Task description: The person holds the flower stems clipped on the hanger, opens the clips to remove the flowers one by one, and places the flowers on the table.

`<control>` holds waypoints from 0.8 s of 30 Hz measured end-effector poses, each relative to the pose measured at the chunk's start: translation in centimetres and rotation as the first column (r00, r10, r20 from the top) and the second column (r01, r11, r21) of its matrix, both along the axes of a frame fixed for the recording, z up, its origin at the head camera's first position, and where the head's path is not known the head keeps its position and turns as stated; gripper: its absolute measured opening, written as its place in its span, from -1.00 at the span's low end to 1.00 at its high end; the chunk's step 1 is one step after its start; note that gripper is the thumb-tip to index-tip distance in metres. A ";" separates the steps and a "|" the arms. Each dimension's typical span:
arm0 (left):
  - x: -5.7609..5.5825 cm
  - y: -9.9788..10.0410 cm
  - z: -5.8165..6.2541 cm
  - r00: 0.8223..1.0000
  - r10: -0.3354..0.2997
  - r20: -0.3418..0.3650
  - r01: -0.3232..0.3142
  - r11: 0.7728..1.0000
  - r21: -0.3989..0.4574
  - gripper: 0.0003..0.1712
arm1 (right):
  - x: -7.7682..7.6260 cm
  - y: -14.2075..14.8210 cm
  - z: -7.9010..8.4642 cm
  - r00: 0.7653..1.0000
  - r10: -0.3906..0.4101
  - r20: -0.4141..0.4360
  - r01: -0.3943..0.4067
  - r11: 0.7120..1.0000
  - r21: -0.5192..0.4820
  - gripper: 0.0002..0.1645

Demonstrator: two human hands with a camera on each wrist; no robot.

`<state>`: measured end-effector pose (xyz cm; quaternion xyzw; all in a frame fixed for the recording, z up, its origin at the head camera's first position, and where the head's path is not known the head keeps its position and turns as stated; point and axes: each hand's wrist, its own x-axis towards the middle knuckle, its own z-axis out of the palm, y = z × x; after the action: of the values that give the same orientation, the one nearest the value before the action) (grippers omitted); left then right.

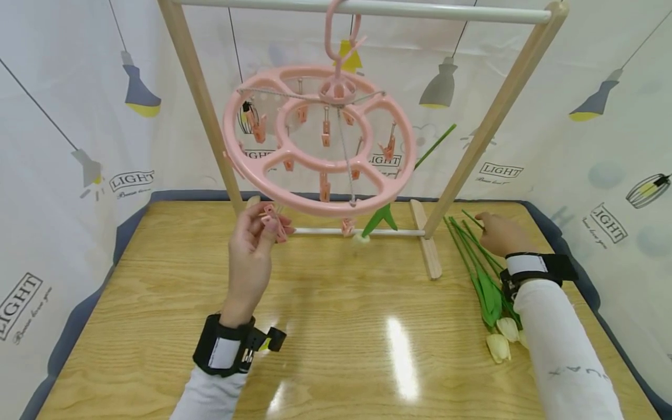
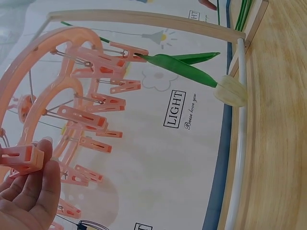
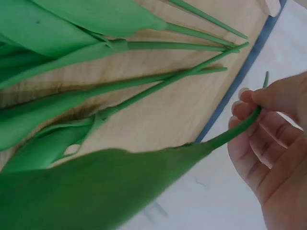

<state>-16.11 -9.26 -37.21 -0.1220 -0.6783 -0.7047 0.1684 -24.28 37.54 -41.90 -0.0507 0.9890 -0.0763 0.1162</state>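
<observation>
My left hand (image 1: pixel 247 251) pinches a pink clothespin (image 1: pixel 274 224) at the front left of a round pink hanger (image 1: pixel 315 206). The left wrist view shows that clothespin between thumb and fingers, with other clothespins hanging beyond it. One white tulip (image 2: pixel 231 91) hangs head down, its green stem gripped by a clothespin (image 2: pixel 125 51) on the hanger's right side. Off to the right, my right hand (image 1: pixel 504 235) pinches the stem of an artificial tulip (image 3: pixel 230 135) near its end. Several more white tulips (image 1: pixel 497 348) lie beside it on the table, partly hidden by my sleeve.
A wooden stand (image 1: pixel 467 140) with a white top bar (image 1: pixel 446 11) carries the hanger by its hook. Its foot (image 1: pixel 426 245) and low white rod (image 1: pixel 320 231) sit at the table's back. Printed cloth (image 1: pixel 567 175) surrounds the wooden table (image 1: pixel 336 338).
</observation>
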 end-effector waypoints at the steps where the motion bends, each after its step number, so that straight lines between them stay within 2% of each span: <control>1: 0.0 0.0 0.0 1.000 -0.001 0.000 0.001 1.000 0.000 -0.63 | 0.1 -0.1 -0.2 1.000 0.003 -0.024 -0.003 1.000 0.011 -0.41; 5: 0.1 0.1 0.0 1.000 -0.002 0.003 0.002 1.000 0.007 -0.62 | 0.6 -0.5 -1.5 0.988 0.027 -0.154 -0.019 0.998 0.053 -0.52; 9: 0.1 0.2 0.1 1.000 -0.008 0.006 0.008 1.000 0.020 -0.62 | 0.8 -0.6 -3.0 0.958 0.030 -0.286 -0.013 0.998 0.062 -0.62; 12: 0.1 0.2 0.2 1.000 -0.012 0.004 0.012 0.999 0.033 -0.63 | 0.8 -0.9 -3.5 0.952 0.021 -0.305 -0.005 0.999 0.053 -0.69; 17: 0.1 0.2 0.1 1.000 -0.011 0.006 0.011 0.999 0.033 -0.65 | 1.0 -1.1 -3.8 0.984 0.015 -0.180 -0.005 0.998 0.060 -0.65; 24: 0.1 0.0 0.0 1.000 -0.008 0.004 0.008 1.000 0.020 -0.64 | 0.6 -0.8 -4.2 1.000 -0.016 0.001 0.016 1.000 0.022 -0.37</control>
<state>-16.06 -9.22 -37.19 -0.1216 -0.6712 -0.7123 0.1654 -23.73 36.75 -46.12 -0.0416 0.9900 -0.0663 0.1170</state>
